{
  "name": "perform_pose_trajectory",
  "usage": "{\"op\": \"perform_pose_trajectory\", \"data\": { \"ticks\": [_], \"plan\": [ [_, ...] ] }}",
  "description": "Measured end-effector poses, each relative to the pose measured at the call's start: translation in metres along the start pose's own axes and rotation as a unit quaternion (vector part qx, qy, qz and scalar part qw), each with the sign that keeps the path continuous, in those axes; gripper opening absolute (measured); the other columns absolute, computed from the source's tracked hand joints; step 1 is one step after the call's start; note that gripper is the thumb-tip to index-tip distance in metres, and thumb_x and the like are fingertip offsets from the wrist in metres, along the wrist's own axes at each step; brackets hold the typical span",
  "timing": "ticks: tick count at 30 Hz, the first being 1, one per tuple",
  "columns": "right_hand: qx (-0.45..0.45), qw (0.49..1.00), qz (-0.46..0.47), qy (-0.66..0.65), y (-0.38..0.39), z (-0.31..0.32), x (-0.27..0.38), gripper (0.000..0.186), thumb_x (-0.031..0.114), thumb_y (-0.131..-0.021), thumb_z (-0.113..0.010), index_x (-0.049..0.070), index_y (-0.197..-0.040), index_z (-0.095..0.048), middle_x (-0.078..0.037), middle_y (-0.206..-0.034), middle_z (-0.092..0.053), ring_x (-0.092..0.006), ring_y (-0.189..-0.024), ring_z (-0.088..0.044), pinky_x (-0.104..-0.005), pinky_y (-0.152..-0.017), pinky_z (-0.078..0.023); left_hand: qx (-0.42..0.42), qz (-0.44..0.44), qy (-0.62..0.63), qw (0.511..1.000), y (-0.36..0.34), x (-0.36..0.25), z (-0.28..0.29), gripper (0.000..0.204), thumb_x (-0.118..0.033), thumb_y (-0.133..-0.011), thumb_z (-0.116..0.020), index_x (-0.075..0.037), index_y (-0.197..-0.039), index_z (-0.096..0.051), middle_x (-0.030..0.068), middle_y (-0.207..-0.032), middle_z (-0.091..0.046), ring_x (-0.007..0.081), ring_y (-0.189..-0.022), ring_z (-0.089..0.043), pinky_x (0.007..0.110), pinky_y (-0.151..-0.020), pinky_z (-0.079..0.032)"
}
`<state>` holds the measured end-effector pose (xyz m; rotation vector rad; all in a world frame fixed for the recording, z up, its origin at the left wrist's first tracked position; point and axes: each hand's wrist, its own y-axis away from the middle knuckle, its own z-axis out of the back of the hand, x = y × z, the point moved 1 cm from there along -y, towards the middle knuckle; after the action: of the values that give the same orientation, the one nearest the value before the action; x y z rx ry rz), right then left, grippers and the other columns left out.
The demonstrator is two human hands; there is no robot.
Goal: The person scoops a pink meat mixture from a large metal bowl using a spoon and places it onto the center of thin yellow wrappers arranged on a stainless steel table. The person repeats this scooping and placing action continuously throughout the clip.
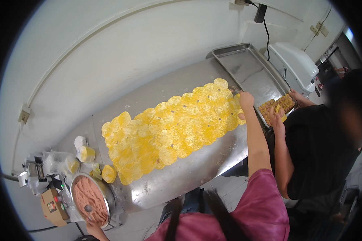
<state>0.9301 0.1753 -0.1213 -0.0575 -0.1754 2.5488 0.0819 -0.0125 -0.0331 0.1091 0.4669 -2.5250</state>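
Overlapping round yellow wrappers (169, 124) cover a long strip of the steel table, slanting up to the right. At lower left stands a steel bowl (110, 197) of pink minced filling (89, 190). My left hand (94, 229) is closed at the bowl's near rim, on what looks like a spoon (88, 209) whose round grey end lies on the filling. My right arm stretches to the far right end of the wrappers. My right hand (246, 100) is closed there, beside a small greyish, shiny thing (234, 90) that I cannot make out; its fingers are partly hidden.
A large steel tray (229, 60) holds rows of small yellow filled pieces (267, 107). Beside it a person in black (317, 148) holds a yellow wrapper. Wrapper stacks (109, 174), plastic bags (54, 160) and a cardboard box (54, 207) crowd the left. A white-lidded container (291, 62) stands behind the tray.
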Motion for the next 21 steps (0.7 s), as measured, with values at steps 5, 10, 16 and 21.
{"op": "perform_pose_trajectory", "data": {
  "ticks": [5, 10, 16, 21],
  "plan": [
    [-0.002, 0.999, 0.033, 0.032, 0.007, 0.007, 0.011, 0.016, 0.01, -0.079, -0.048, 0.005, -0.079, -0.063, -0.013, -0.082, -0.064, -0.03, -0.078, -0.063, -0.0391, -0.063, -0.051, 0.006, 0.007, -0.041, 0.999, 0.018, 0.012, 0.003, 0.039, -0.031, -0.091, -0.041, 0.001, -0.097, -0.062, 0.0227, -0.078, -0.061, 0.0398, -0.071, -0.058, 0.044, -0.06, -0.043],
    [0.052, 0.997, -0.037, -0.041, 0.018, 0.02, -0.01, 0.018, 0.011, -0.076, -0.051, 0.005, -0.086, -0.064, -0.016, -0.087, -0.063, -0.0329, -0.083, -0.062, -0.0412, -0.07, -0.05, -0.068, -0.041, 0.032, 0.996, 0.008, -0.012, -0.004, 0.042, -0.032, -0.091, -0.04, 0.004, -0.088, -0.061, 0.026, -0.071, -0.057, 0.0433, -0.065, -0.054, 0.047, -0.056, -0.041],
    [0.062, 0.995, -0.056, -0.055, 0.016, 0.013, -0.016, 0.019, 0.013, -0.076, -0.052, 0.005, -0.087, -0.065, -0.018, -0.089, -0.063, -0.0331, -0.086, -0.061, -0.0409, -0.074, -0.049, -0.057, 0.045, 0.059, 0.996, 0.021, -0.012, 0.004, 0.042, -0.031, -0.091, -0.041, 0.005, -0.085, -0.061, 0.0245, -0.069, -0.057, 0.0422, -0.065, -0.055, 0.046, -0.056, -0.041],
    [0.063, 0.992, -0.055, -0.095, 0.025, 0.021, -0.025, 0.02, 0.016, -0.077, -0.051, 0.012, -0.089, -0.067, -0.015, -0.09, -0.063, -0.0332, -0.086, -0.061, -0.0419, -0.074, -0.048, -0.06, 0.025, 0.051, 0.997, 0.024, 0.001, 0.005, 0.045, -0.032, -0.091, -0.041, 0.007, -0.081, -0.06, 0.0243, -0.068, -0.057, 0.042, -0.065, -0.054, 0.045, -0.056, -0.04]
  ]
}}
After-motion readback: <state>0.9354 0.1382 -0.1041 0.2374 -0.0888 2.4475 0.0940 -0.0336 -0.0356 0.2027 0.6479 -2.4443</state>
